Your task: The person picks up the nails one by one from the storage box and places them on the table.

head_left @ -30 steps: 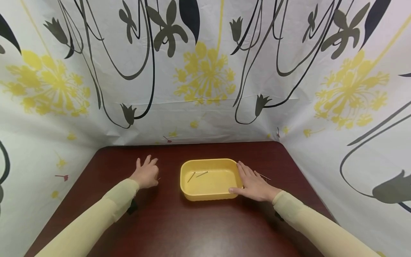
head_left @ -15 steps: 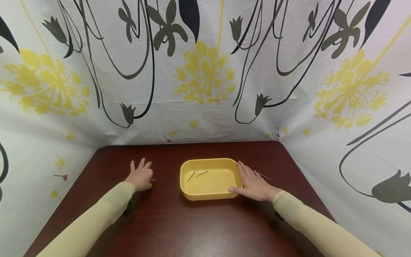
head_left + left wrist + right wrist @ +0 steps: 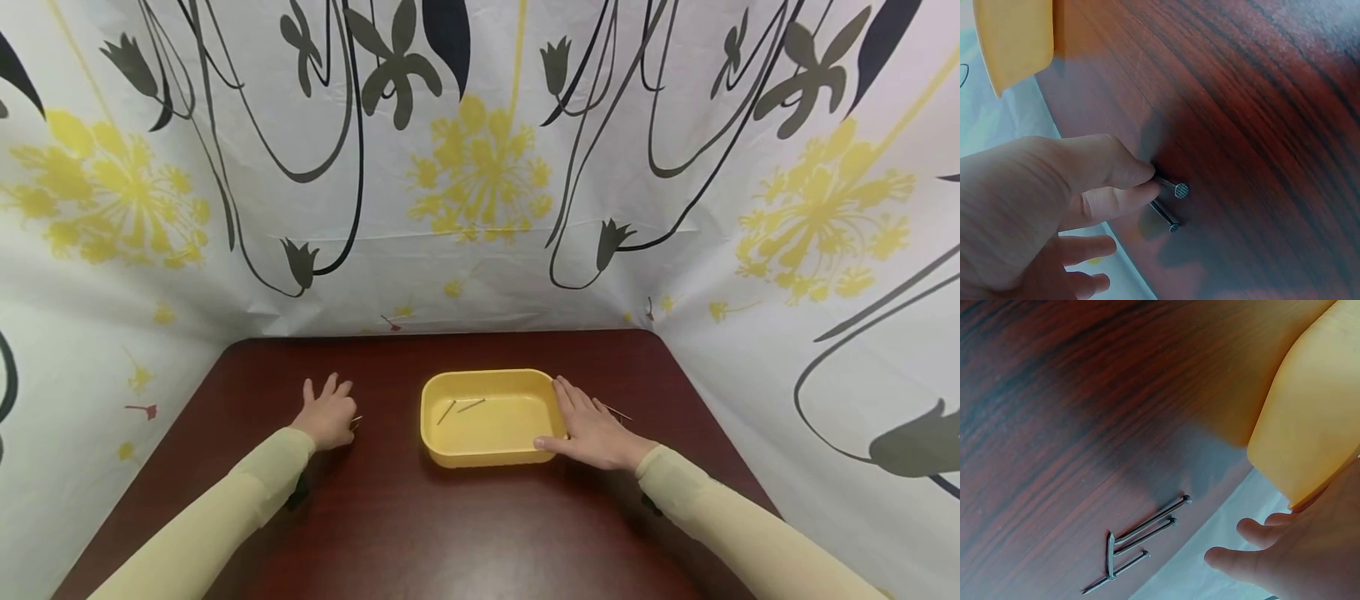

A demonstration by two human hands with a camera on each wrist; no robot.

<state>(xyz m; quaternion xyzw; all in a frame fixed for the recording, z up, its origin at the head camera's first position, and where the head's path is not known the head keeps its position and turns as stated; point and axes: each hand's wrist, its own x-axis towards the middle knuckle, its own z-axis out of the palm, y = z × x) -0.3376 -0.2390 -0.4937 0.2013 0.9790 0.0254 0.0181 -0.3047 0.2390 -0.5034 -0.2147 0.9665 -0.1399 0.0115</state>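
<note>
My left hand is low over the left part of the table, thumb and forefinger pinching a nail by its shaft. A second nail lies just under the forefinger, its head showing; whether the finger touches it I cannot tell. The other left fingers are spread. My right hand rests on the right rim of a yellow tray, fingers fairly straight. Two nails lie inside the tray.
Several loose nails lie on the table right of the tray, one crosswise to the others. The dark red-brown wooden table is bordered at the back and sides by a flower-patterned cloth.
My left hand has moved a little left, away from the tray, then stayed nearly still over the nails. The right hand and the tray have not moved.
</note>
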